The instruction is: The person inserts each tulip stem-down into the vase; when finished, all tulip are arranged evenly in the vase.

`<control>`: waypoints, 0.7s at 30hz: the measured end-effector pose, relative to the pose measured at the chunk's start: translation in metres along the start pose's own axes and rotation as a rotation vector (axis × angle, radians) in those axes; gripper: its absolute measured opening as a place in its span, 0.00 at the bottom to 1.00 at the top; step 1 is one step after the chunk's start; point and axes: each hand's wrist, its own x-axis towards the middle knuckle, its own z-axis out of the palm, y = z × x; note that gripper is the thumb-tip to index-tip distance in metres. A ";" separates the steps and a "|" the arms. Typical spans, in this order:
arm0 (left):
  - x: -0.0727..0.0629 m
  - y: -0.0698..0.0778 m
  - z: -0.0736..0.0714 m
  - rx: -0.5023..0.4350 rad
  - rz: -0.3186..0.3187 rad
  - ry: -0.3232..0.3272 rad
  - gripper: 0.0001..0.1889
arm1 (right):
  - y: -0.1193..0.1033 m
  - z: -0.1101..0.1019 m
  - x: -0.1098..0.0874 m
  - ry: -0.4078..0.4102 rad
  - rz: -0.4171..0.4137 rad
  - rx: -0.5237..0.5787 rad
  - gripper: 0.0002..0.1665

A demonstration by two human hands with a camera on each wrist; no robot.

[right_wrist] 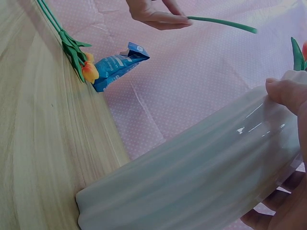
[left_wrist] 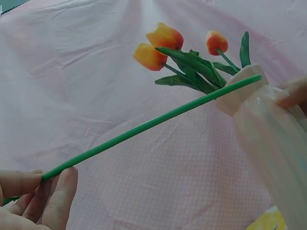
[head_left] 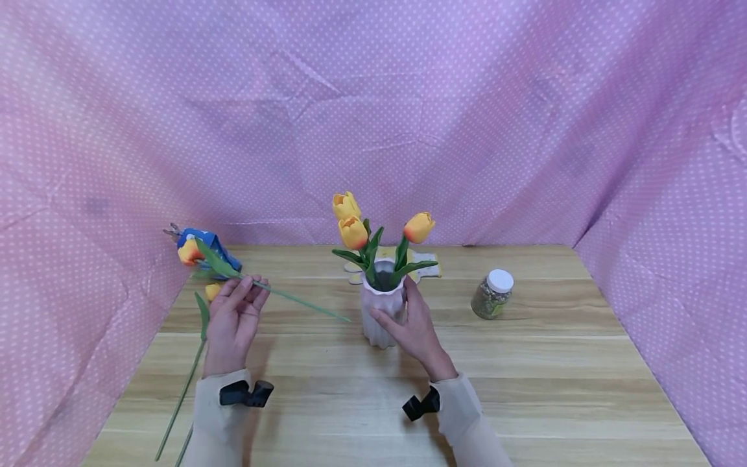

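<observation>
My left hand (head_left: 236,321) pinches the green stem of an artificial tulip (head_left: 297,299) between thumb and fingers. Its orange-yellow bloom points left, while the bare stem end reaches toward the vase. With my right hand (head_left: 415,324) I grip the white ribbed vase (right_wrist: 192,172) around its upper side, thumb in front. Out of the vase rise three yellow-orange tulips (head_left: 353,232) with dark green leaves, two leaning left and one right. In the left wrist view the held stem (left_wrist: 148,125) crosses in front of the vase's mouth.
More tulips (head_left: 195,366) lie along the table's left side, their blooms at the back. Behind them sits a blue packet (head_left: 211,243). A jar with a white lid (head_left: 493,295) stands to the right. Some flat yellow-and-white item (head_left: 430,266) lies behind the vase. Pink dotted cloth surrounds the wooden table.
</observation>
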 end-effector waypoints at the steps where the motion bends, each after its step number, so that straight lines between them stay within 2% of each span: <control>1: 0.001 -0.001 0.002 -0.007 0.002 0.004 0.12 | 0.000 0.000 0.000 -0.001 0.001 -0.002 0.51; 7: 0.009 -0.005 0.015 -0.050 0.021 0.046 0.11 | 0.001 0.000 0.000 -0.004 0.005 0.001 0.51; 13: 0.018 -0.012 0.026 -0.084 0.042 0.050 0.11 | 0.001 0.000 0.001 -0.004 -0.004 0.013 0.51; 21: 0.028 -0.021 0.036 -0.073 0.047 0.103 0.11 | 0.000 -0.001 0.000 -0.002 -0.018 0.011 0.51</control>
